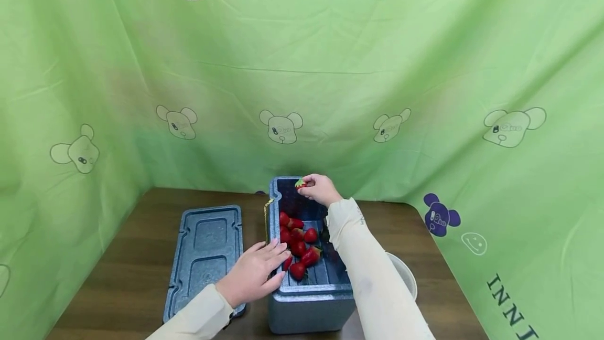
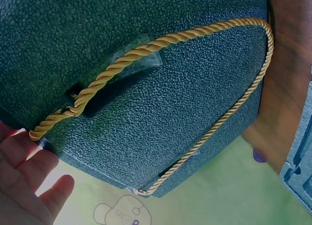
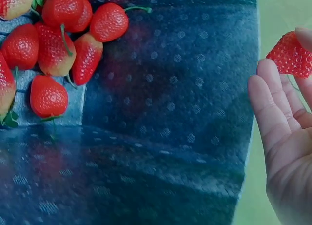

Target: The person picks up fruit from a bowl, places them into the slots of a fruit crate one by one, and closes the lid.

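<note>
A dark blue foam box (image 1: 311, 316) stands uncovered at the middle of the table, with several red strawberries (image 1: 310, 257) gathered on the left side of its floor. Above the box's far end my right hand (image 1: 323, 191) pinches one strawberry (image 3: 289, 56) with a green cap, between thumb and fingers. My left hand (image 1: 255, 273) rests with extended fingers on the box's left rim. In the left wrist view, its fingertips (image 2: 41, 166) are beside a twisted gold cord (image 2: 209, 28) on the box's outer side.
Left of the box, the matching blue lid (image 1: 209, 240) lies flat on the brown wooden table (image 1: 141, 256). A white round container (image 1: 405, 272) stands to the right, partly behind my right sleeve. Green printed cloth (image 1: 302, 88) hangs around the table.
</note>
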A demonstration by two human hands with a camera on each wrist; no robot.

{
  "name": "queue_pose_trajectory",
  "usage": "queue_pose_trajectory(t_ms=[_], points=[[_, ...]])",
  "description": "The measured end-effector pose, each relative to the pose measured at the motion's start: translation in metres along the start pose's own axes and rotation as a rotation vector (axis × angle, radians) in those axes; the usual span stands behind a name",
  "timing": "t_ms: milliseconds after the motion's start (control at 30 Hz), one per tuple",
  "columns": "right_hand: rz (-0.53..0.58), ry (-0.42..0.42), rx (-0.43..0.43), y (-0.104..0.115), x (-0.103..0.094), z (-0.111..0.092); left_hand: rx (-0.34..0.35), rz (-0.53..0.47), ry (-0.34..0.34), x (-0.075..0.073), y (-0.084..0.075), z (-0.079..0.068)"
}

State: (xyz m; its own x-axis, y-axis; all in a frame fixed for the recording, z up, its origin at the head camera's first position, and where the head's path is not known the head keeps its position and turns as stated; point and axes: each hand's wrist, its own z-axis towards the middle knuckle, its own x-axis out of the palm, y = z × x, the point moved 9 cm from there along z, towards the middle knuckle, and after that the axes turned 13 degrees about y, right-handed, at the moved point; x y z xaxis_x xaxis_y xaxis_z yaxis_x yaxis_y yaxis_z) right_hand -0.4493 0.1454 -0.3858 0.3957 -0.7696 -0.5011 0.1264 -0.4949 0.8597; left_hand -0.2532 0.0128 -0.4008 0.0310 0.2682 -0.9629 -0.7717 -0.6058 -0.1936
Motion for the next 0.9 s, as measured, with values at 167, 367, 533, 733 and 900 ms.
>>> queue_pose_trajectory(t_ms=[167,367,533,733,900], points=[[-0.012,0.046,-0.107,-0.068,0.002,0.052,0.008,-0.008,0.006,0.001,0.000,0.001],[-0.088,0.059,0.004,-0.074,0.011,0.058,0.012,-0.003,0.006,0.002,0.003,0.001],[-0.102,0.024,0.097,-0.026,0.024,0.018,0.006,0.000,-0.002,0.000,0.004,-0.001],[-0.122,0.007,0.094,-0.021,0.037,0.007,-0.027,-0.062,0.066,0.004,0.006,-0.001],[-0.119,0.022,0.125,-0.027,0.042,0.003,-0.024,-0.052,0.050,0.004,0.006,-0.001]])
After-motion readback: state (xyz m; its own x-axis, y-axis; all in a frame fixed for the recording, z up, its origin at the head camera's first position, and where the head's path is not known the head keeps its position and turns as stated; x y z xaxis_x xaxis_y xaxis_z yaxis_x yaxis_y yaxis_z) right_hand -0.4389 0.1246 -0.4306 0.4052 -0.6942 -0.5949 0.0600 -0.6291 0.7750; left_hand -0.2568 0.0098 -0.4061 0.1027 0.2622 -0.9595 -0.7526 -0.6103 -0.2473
